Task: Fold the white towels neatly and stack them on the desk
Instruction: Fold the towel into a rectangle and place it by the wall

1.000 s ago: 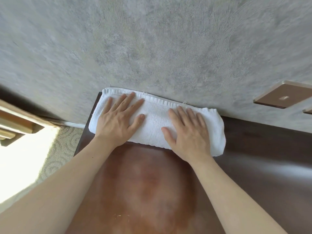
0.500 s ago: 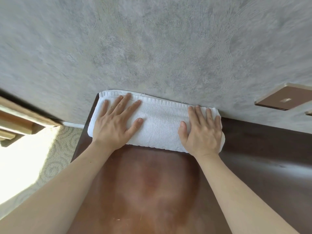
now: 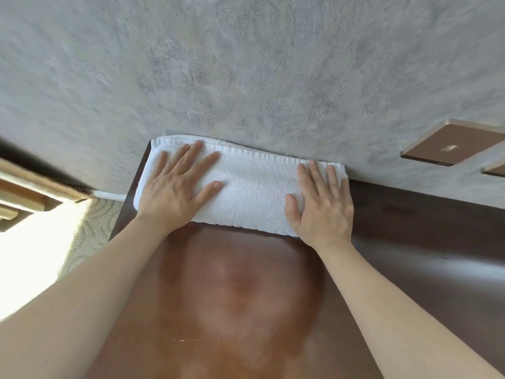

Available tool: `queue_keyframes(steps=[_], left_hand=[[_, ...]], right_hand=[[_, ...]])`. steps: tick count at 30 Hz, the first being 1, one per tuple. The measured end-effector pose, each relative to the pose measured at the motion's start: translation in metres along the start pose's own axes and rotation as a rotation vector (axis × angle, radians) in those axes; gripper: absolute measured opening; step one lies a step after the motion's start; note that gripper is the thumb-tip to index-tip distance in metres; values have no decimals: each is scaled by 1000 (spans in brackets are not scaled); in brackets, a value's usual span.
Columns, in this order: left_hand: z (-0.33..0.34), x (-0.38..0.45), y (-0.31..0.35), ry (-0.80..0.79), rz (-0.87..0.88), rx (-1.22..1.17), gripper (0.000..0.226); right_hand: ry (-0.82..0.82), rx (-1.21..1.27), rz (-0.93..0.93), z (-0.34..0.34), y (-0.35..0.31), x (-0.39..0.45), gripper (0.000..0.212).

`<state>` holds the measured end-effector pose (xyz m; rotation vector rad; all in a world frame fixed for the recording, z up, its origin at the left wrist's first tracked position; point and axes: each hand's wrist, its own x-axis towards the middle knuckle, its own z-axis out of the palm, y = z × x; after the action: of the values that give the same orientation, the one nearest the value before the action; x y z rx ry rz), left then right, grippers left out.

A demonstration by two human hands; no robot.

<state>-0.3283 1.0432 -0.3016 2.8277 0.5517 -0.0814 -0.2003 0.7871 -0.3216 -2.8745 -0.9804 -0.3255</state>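
I see the white towel [image 3: 251,195] lying folded into a long band at the far edge of the dark wooden desk [image 3: 410,255], its far hem right against the grey textured wall [image 3: 246,72], at about 12 o'clock from me. My left hand [image 3: 175,192] lies flat on the towel's end at 10 o'clock, fingers straight and spread, gripping nothing. My right hand [image 3: 323,209] lies flat on the other end at 1 o'clock, fingers straight and close together, thumb out to the side, also holding nothing. Bare towel shows between the two hands. On the wall at 2 o'clock sits a brown switch plate [image 3: 453,146]. At 9 o'clock, beyond the desk's edge, I see patterned carpet [image 3: 90,231].
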Motion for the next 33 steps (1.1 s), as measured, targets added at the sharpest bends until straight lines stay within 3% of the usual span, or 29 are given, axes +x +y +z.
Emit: queue_keyframes(steps=[5,8,11,19,25,29,33], left_hand=[[2,2,2,28,8,41,70],[8,-4,9,204,24,-14,61],[21,-8,22,365,149,-37,53],[35,14,4,507,341,32,52],[27,-1,13,338,224,40,56],[11,-19,-1,187,11,49,63],[-10,-21,5,-41,-71,32,67]], right_hand=[[-3,56,51,-4,-5,5,68],[0,101,128,-8,-12,5,61],[-8,102,182,-9,-18,7,61],[72,82,123,2,-13,5,59],[-86,83,136,-11,-11,5,64],[-199,79,118,-26,-3,-4,68],[-388,147,315,-45,9,-19,61]])
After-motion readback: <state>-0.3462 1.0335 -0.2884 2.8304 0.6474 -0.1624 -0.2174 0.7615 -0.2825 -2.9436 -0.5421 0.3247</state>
